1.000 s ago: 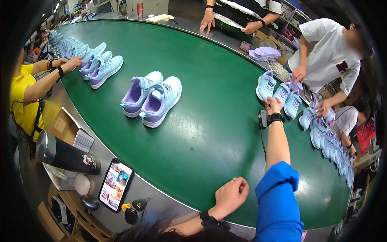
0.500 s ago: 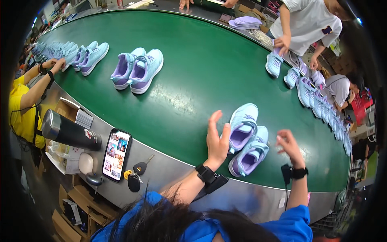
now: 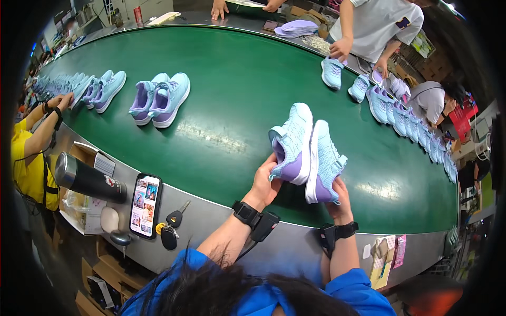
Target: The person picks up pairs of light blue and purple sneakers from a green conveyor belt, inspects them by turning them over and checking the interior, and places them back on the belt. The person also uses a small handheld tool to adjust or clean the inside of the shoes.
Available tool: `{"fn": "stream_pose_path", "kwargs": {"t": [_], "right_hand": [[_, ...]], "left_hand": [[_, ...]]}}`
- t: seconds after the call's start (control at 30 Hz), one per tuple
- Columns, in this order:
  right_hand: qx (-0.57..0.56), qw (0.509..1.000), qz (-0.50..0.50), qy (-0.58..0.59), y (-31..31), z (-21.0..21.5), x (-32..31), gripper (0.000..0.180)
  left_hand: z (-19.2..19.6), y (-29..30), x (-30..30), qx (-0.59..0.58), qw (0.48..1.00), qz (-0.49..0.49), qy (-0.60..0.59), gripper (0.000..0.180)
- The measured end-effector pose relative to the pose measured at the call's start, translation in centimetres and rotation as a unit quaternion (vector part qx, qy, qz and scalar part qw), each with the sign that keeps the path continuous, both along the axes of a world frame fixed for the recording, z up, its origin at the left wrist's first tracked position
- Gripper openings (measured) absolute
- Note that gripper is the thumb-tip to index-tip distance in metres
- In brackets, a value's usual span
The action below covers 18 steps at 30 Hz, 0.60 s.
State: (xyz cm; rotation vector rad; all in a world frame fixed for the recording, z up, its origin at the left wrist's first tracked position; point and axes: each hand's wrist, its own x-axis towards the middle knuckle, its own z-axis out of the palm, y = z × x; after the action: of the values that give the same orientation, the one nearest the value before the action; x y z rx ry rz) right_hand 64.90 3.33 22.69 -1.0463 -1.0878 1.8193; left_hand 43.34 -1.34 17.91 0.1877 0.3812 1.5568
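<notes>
Holding one blue sneaker [image 3: 296, 138] each: left hand [image 3: 263, 184], right hand [image 3: 340, 204].

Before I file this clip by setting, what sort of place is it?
Probably a shoe factory's production line: a long green work surface, perhaps a conveyor belt, bears a row of matching pale-blue shoes; a co-worker in white handles one beside it, near stacked lilac insoles.

The person wears a bright blue top [image 3: 363, 296], its sleeves leaving the forearms uncovered, with long hair [image 3: 211, 289] falling over it. The left hand [image 3: 264, 185] and right hand [image 3: 340, 204] are bare; each wrist carries a black band [image 3: 244, 213] with a boxy black module [image 3: 266, 226], the left one trailing a thin cable [image 3: 246, 251].
</notes>
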Motion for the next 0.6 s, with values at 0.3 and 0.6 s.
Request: {"fn": "stream_pose_path", "kwargs": {"t": [0.3,0.6], "right_hand": [[-0.023,0.982,0.031,0.185,0.6,-1.0,3.7,0.048],[0.363,0.892,-0.177,-0.201,-1.1,1.6,-0.1,0.072]], "left_hand": [[2.8,-0.6,0.6,0.023,0.995,-0.076,0.062,0.072],[2.9,-0.8,2.1,0.077,0.738,0.31,0.594,0.071]]}}
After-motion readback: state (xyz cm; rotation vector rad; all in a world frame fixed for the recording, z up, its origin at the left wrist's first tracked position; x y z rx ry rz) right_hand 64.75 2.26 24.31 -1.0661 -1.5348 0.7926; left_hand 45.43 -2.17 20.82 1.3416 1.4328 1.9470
